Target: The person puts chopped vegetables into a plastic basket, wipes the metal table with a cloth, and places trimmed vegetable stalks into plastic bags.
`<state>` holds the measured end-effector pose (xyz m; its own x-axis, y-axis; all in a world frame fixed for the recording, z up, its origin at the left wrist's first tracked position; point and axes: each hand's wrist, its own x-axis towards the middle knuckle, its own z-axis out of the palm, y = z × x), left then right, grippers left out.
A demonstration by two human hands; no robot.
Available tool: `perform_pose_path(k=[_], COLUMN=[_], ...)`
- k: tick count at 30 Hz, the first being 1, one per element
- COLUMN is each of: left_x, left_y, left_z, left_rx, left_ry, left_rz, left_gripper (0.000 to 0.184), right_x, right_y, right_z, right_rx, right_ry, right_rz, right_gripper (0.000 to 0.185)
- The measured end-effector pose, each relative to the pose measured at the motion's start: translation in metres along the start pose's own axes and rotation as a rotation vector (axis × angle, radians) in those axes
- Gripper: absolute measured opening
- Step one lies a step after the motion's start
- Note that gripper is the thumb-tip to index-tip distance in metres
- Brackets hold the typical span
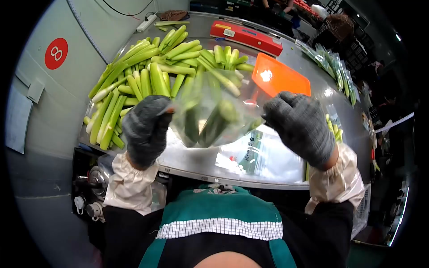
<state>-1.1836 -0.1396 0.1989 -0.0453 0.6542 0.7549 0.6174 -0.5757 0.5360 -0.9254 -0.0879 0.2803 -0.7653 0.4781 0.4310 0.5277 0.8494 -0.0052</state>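
Observation:
Between my hands hangs a clear plastic bag (210,96), slightly blurred, with several cut green stalks (216,125) like leeks in its lower part. My left hand (147,129), in a grey knit glove, is closed on the bag's left edge. On the opposite side, my right hand (300,127), gloved alike, has its fingers closed at the bag's right edge. Below the bag, flat printed plastic bags (261,156) lie on the steel table (192,163). A large pile of pale green stalks (147,76) lies behind my left hand.
An orange tray (286,73) lies beyond my right hand, with a long red box-shaped device (246,38) behind it. Filled bags of stalks (333,67) lie at the far right. A white power strip (146,23) sits at the back left. Other people (337,29) are in the background.

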Motion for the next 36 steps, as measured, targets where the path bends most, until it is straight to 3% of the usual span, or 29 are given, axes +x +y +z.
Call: perform_pose_path(k=[1,2,3,4,5,6,8,10,11,12,14,15,18,20,22,24,27,32,36], left_x=[0.0,-0.008,-0.002,-0.002,0.003,0.005,-0.004,0.002,0.004,0.001,0.0,0.003,-0.002,0.001,0.007,0.015,0.017,0.015,0.017], left_y=[-0.003,-0.01,-0.011,-0.005,0.0,-0.003,-0.016,-0.013,-0.012,-0.013,-0.016,-0.015,-0.012,-0.019,-0.021,-0.026,-0.023,-0.034,-0.032], left_z=[0.001,0.005,0.008,0.007,0.006,0.013,0.022,0.019,0.02,0.021,0.021,0.02,0.02,0.023,0.03,0.042,0.043,0.058,0.059], left_rx=[0.137,0.004,-0.061,-0.131,-0.043,0.019,-0.033,-0.017,0.015,0.015,-0.141,-0.141,-0.078,-0.149,-0.249,-0.13,-0.286,-0.432,-0.459], left_ry=[-0.017,0.119,0.16,0.174,0.034,0.013,0.123,0.103,0.111,0.107,0.111,0.126,0.273,0.22,0.03,0.075,0.045,0.036,-0.015], left_rz=[0.15,0.04,0.013,-0.045,-0.106,-0.005,-0.055,-0.003,0.054,0.045,-0.203,-0.075,-0.01,-0.012,-0.2,-0.08,-0.181,-0.217,-0.301], left_gripper=[0.013,0.012,0.011,0.01,0.009,0.009,0.009,0.009,0.01,0.01,0.011,0.012,0.012,0.012,0.011,0.01,0.011,0.012,0.011], right_x=[-0.005,-0.005,-0.004,0.0,-0.001,-0.002,-0.006,-0.005,-0.006,-0.005,-0.009,-0.011,-0.011,-0.007,-0.008,-0.013,-0.015,-0.02,-0.022], right_y=[-0.002,-0.005,-0.008,-0.016,-0.022,-0.02,0.007,0.007,-0.003,-0.009,0.012,0.015,-0.009,-0.002,0.014,0.016,0.018,0.025,0.021], right_z=[-0.005,-0.015,-0.017,-0.015,-0.009,-0.001,0.004,0.001,0.0,-0.002,0.004,0.005,-0.021,-0.006,0.008,0.01,0.012,0.018,0.02], right_rx=[0.001,-0.017,0.091,-0.047,-0.044,-0.063,-0.018,0.109,0.049,0.138,0.109,0.151,0.188,-0.038,0.006,0.219,0.41,0.307,0.473], right_ry=[-0.05,-0.089,0.072,0.099,-0.034,-0.139,-0.011,0.067,0.099,-0.02,0.049,0.105,0.028,0.093,0.075,0.072,0.096,-0.004,0.077], right_rz=[0.006,0.002,0.021,0.091,0.012,-0.09,0.032,0.202,0.022,0.038,0.135,0.176,0.111,0.239,0.258,0.243,0.409,0.44,0.494], right_gripper=[0.008,0.009,0.012,0.018,0.016,0.014,0.008,0.011,0.012,0.013,0.014,0.016,0.016,0.022,0.025,0.022,0.022,0.02,0.019])
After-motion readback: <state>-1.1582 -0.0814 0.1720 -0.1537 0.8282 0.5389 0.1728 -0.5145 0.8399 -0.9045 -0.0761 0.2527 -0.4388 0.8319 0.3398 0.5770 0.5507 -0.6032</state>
